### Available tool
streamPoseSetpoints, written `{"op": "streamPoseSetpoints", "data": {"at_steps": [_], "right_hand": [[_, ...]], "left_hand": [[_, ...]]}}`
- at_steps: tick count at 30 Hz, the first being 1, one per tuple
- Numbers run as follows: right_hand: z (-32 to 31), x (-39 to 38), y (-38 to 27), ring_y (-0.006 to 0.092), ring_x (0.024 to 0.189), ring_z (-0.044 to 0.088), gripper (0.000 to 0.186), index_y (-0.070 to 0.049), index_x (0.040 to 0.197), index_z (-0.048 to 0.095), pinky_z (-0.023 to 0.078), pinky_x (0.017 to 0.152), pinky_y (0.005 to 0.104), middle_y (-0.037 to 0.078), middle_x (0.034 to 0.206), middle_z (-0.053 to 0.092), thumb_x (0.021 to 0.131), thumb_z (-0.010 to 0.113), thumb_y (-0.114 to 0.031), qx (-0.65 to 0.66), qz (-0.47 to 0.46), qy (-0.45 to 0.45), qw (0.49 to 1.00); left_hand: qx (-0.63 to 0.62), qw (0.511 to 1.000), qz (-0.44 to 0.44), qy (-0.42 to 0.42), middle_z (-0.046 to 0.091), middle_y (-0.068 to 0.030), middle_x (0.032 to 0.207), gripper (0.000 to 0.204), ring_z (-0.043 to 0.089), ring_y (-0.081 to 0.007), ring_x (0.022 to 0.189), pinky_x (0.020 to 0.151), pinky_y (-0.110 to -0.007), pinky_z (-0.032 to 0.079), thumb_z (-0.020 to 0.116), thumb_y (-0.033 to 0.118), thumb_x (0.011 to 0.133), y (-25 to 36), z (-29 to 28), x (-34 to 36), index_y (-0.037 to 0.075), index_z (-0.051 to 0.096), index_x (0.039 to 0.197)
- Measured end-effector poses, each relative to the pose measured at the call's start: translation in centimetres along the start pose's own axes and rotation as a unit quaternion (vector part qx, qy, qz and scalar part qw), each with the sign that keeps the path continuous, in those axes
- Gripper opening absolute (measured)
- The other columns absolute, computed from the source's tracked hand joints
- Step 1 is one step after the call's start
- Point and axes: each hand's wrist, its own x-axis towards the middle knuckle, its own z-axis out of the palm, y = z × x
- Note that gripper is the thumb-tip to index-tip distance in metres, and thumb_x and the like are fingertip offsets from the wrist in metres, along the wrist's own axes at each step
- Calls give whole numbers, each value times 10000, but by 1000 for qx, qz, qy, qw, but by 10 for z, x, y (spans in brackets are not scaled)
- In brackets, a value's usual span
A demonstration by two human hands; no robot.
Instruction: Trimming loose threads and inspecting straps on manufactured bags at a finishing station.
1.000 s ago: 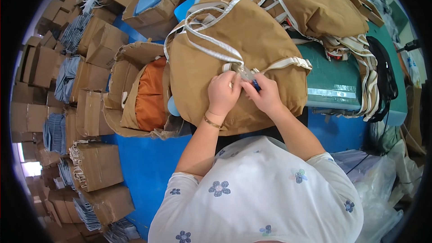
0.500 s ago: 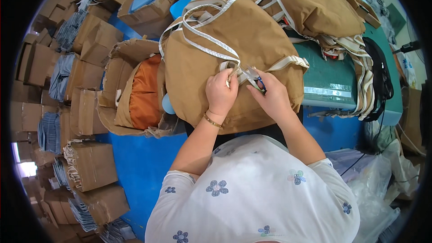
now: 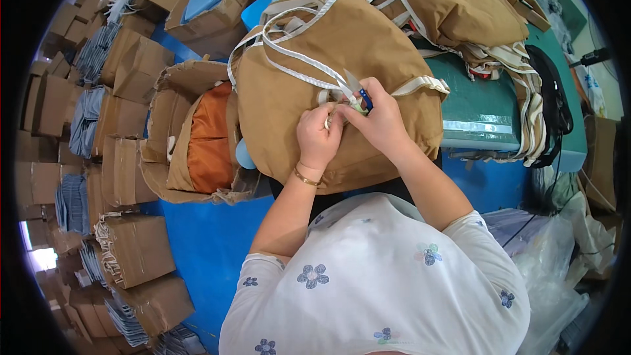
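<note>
A tan fabric bag [image 3: 342,46] with white-edged straps lies in front of me, its lower edge toward my body. My left hand [image 3: 318,133] is closed at the bag's middle, pinching the end of a white strap [image 3: 302,64]. Against it my right hand [image 3: 376,117] holds blue-handled scissors [image 3: 366,99], the blades pointing up and away from me. The fingers of both hands meet around the strap end, so what lies between them is partly hidden. To the right of my hands, a white side strap with a buckle [image 3: 420,84] crosses the bag.
More tan bags [image 3: 453,0] are heaped on the green table [image 3: 480,102] at the far right, their straps hanging down. An open carton [image 3: 158,92] holding orange and tan fabric stands left of the bag. Stacked cartons [image 3: 141,250] line the left side.
My right hand has moved in against my left and turned the scissors so the blades point away from me. The left hand keeps its pinch, shifting slightly.
</note>
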Motion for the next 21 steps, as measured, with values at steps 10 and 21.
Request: {"op": "streamPoseSetpoints", "data": {"at_steps": [10,21], "right_hand": [[-17,-16,-2,121,638,514,307,-56,963,554,448,605,257,44,748,570,755,767,-132,5,38,-16,999],[-14,-21,3,256,680,640,426,-116,1198,601,508,590,343,91,808,657,808,685,-267,-244,-84,-47,965]], "left_hand": [[-115,986,-116,-24,594,-100,676,184,553,-248,612,581,-333,439,537,167,928,1,-7,2,15,621,866],[-191,965,-176,-46,573,-70,653,239,516,-135,584,552,-280,421,515,185,948,2,-9,8,-19,621,884]]}}
